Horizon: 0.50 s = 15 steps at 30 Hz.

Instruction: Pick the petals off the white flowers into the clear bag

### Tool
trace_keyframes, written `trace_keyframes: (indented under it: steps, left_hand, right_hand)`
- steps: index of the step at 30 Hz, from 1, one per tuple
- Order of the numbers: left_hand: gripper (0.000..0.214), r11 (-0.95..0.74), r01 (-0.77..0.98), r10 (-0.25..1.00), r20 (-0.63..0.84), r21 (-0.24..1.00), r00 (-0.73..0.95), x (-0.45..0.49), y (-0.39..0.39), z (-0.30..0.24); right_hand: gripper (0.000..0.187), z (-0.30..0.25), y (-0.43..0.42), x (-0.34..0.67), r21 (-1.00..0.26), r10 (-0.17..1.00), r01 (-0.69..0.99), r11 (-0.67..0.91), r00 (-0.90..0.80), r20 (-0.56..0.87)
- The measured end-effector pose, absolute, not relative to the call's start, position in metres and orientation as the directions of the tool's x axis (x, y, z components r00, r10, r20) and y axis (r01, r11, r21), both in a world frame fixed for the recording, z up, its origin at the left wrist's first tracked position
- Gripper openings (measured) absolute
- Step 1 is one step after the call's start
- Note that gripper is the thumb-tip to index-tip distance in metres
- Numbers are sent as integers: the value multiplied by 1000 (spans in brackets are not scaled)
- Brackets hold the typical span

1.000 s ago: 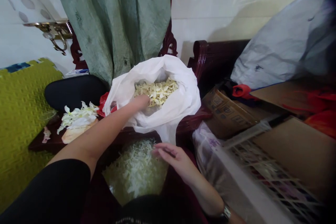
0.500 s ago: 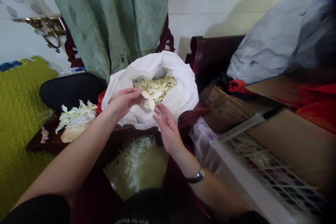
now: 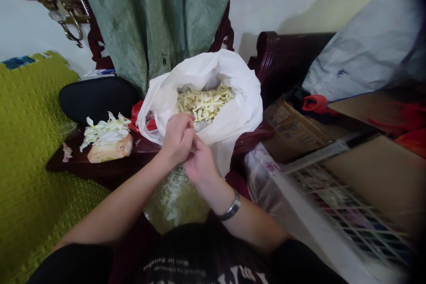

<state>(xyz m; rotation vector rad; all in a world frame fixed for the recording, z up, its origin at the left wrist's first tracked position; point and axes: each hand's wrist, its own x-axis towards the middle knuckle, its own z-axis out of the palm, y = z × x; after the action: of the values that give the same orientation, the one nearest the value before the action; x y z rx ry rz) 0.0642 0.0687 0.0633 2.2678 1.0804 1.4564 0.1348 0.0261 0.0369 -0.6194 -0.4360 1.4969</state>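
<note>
My left hand and my right hand meet just in front of a white plastic bag. The left fingers are curled closed, and the right fingers press in beneath them. Whatever they pinch is hidden between the hands. Inside the wide mouth of the bag lies a heap of pale yellow-green, petal-like pieces. Below my hands is a clear bag of white shreds, partly covered by my wrists.
At the left, white artificial-looking petals rest on a peach-coloured packet on the dark wooden table. A black pad stands behind them. A cardboard box and a white wire rack are at the right.
My hands have come together and drawn nearer to me. The pale petal-shaped piece that showed between them over the bag is now out of sight. The view has shifted slightly.
</note>
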Motion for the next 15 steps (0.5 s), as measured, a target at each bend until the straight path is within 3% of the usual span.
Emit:
trace_keyframes:
  steps: [3, 7, 11, 15]
  left_hand:
    - [33, -675, 439, 732, 613, 593, 297, 69, 66, 53]
    - [53, -604, 365, 797, 529, 709, 291, 81, 36, 32]
    - [57, -670, 304, 742, 590, 678, 320, 84, 28, 24]
    - [60, -594, 349, 794, 597, 725, 111, 88, 50, 29]
  right_hand:
    - [28, 44, 20, 140, -587, 995, -809, -28, 35, -96]
    - [49, 47, 23, 152, -531, 996, -846, -54, -6, -92]
    - [51, 37, 24, 151, -580, 998, -813, -43, -15, -53]
    - [44, 28, 19, 143, -608, 989, -784, 126, 53, 136]
